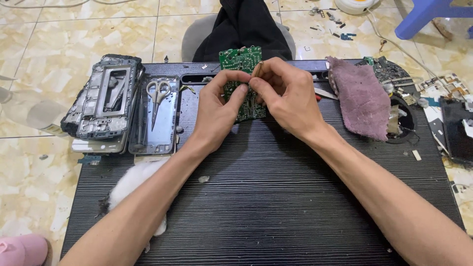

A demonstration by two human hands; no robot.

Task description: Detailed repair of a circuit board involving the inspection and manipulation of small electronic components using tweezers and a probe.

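A green circuit board [240, 60] stands upright above the far middle of a black ribbed table [276, 197]. My left hand [217, 111] grips the board from the left, thumb and fingers curled around its edge. My right hand [286, 96] is pinched at the board's right edge, holding a thin brownish stick-like tool [257, 69] against it. The lower part of the board is hidden behind my fingers.
At the left lie stacked phone frames [106, 96] and a tray with small scissors [158, 93]. A purple cloth [362, 98] and more electronic parts [458, 128] sit at the right. White cotton wadding [133, 180] lies near my left forearm. A blue stool [426, 15] stands on the tiled floor.
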